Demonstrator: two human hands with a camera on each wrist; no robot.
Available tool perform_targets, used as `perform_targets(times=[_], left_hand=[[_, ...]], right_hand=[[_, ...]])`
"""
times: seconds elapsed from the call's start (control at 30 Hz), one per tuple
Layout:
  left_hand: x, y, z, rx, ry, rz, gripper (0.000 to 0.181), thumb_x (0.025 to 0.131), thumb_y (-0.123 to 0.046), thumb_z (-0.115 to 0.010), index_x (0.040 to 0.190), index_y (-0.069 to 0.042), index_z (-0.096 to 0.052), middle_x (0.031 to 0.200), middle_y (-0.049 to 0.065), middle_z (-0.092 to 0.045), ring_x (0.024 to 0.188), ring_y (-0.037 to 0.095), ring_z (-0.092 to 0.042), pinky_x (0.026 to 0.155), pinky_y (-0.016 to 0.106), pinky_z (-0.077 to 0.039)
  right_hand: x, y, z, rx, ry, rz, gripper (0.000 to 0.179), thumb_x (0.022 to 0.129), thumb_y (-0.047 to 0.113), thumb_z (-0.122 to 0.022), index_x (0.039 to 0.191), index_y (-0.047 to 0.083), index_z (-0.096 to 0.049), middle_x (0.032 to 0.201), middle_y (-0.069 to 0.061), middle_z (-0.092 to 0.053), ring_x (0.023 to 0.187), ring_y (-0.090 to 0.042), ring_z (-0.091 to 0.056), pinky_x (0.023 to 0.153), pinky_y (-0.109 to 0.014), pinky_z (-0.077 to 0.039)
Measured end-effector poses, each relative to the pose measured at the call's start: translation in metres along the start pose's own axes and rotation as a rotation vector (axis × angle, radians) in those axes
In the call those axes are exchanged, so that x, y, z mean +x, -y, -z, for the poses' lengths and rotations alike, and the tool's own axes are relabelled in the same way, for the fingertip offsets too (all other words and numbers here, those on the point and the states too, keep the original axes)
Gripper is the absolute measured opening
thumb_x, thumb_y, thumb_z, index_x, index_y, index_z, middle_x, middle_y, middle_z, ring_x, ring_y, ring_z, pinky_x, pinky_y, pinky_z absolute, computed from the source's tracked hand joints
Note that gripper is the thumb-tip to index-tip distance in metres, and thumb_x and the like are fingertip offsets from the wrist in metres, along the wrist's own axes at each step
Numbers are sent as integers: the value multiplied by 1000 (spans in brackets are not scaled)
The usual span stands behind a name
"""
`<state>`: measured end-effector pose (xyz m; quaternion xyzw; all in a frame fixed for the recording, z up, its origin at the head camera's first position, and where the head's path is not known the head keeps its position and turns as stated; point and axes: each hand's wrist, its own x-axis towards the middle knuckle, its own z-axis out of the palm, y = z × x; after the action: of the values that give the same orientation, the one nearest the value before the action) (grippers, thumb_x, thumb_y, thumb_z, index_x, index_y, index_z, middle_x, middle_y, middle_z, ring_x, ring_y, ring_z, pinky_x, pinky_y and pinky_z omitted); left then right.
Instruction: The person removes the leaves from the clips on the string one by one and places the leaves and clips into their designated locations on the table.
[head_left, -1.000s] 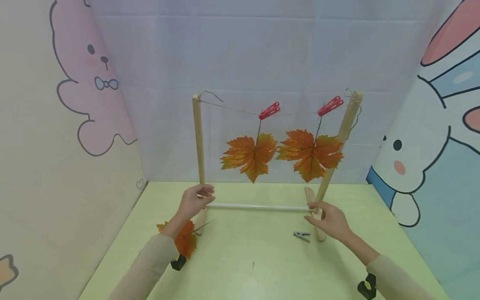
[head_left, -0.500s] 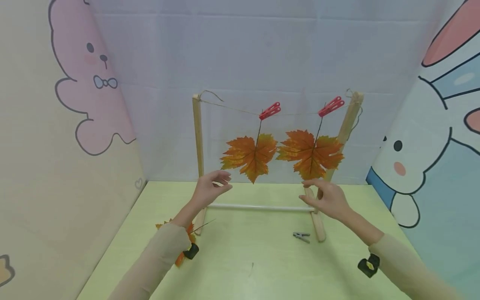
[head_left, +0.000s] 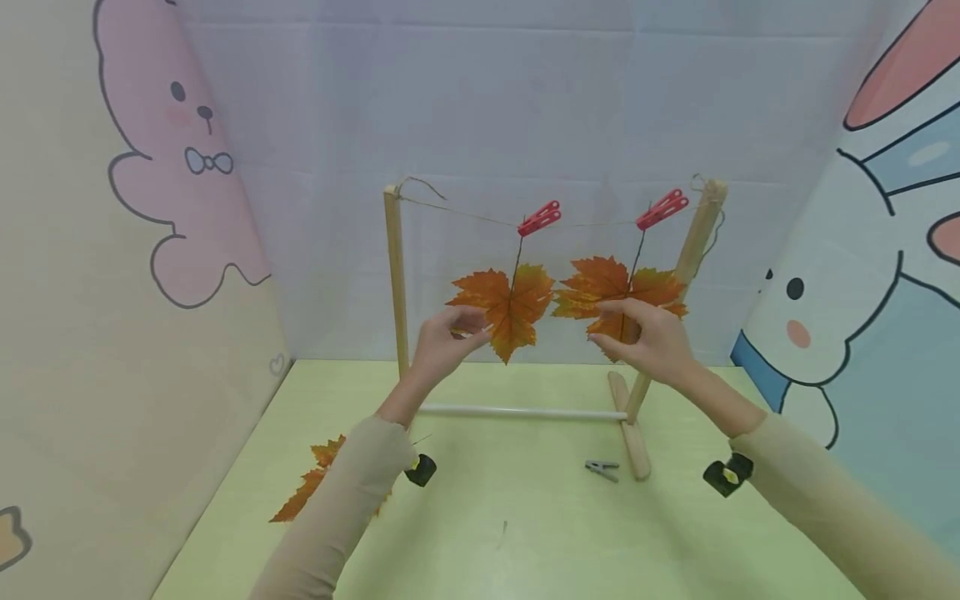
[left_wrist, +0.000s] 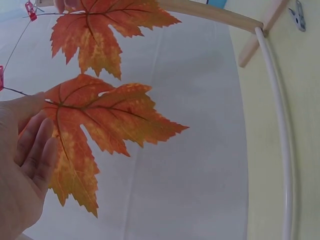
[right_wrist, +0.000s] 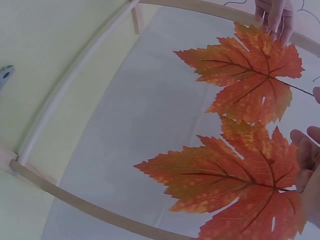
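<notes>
Two orange maple leaves hang by dark stems from a thin string, each under a red clothespin. My left hand (head_left: 450, 340) is at the edge of the left leaf (head_left: 517, 308), fingers loosely bent; whether they touch it I cannot tell. In the left wrist view that leaf (left_wrist: 110, 115) lies just beyond the fingers. My right hand (head_left: 651, 337) is in front of the right leaf (head_left: 588, 287), thumb and forefinger apart. The left clothespin (head_left: 538, 218) and the right clothespin (head_left: 662, 209) sit on the string (head_left: 465, 212). Neither hand grips anything visible.
A left wooden post (head_left: 396, 275) and a right post (head_left: 697, 237) carry the string. A white rod (head_left: 517, 411) joins them low down. A grey clothespin (head_left: 602, 470) lies on the yellow-green table (head_left: 540, 533). Another leaf (head_left: 303, 496) lies partly under my left sleeve.
Both hands have left the frame's lower ends by the white rod and risen to the hanging leaves. The left hand has also moved right. The clothespins have stayed on the string.
</notes>
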<state>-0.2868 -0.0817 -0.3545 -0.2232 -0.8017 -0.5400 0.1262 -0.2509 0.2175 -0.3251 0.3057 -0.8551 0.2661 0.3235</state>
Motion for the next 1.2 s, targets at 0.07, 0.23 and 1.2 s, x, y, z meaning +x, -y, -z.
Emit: perform_targets(times=[0.07, 0.23, 1.2], left_hand=[[4, -4, -3, -12, -10, -4, 30, 78, -13, -72, 106, -6, -64, 91, 7, -66, 82, 15, -62, 71, 28, -51], [12, -11, -9, -50, -33, -26, 30, 78, -13, -71, 106, -5, -64, 87, 6, -66, 81, 15, -61, 74, 27, -51], [49, -47, -33, -92, -167, 25, 37, 79, -22, -71, 113, -10, -63, 80, 6, -66, 69, 15, -60, 68, 25, -50]], right_hand=[[8, 2, 3, -2, -8, 6, 41, 67, 16, -78, 104, 3, -66, 60, -3, -55, 46, -4, -36, 42, -20, -27], [24, 6, 10, 6, -20, 33, 41, 74, 28, -75, 105, 3, -65, 62, -4, -57, 47, -4, -38, 43, -18, -29], [91, 26, 27, -37, -24, -47, 38, 79, 19, -70, 114, 7, -62, 90, -6, -66, 47, -1, -38, 44, -19, -31]])
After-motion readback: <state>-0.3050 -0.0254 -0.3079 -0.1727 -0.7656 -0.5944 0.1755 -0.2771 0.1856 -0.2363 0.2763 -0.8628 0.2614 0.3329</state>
